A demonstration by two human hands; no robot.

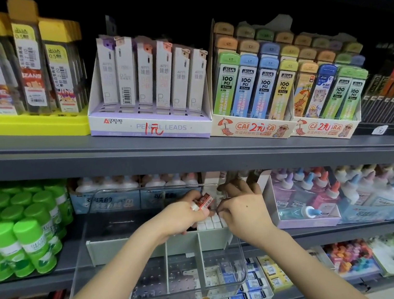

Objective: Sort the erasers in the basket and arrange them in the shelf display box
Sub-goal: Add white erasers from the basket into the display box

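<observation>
Green-capped glue sticks crowd the shelf left of the clear plastic display box with grey dividers, where my sorting is going on. My left hand is over the box, its fingers pinched on one red-sleeved eraser with a white end. Just right of it, a row of white erasers stands in the right-hand compartment. My right hand has its fingers bent over that row and touching it; I cannot tell if they grip one. To seat the red one well, I judge I should steady the row with the right hand, turn the eraser to match its neighbours, and slide it in snug beside them. I count one red eraser, four white tops showing, and three compartments across. No basket is in view.
</observation>
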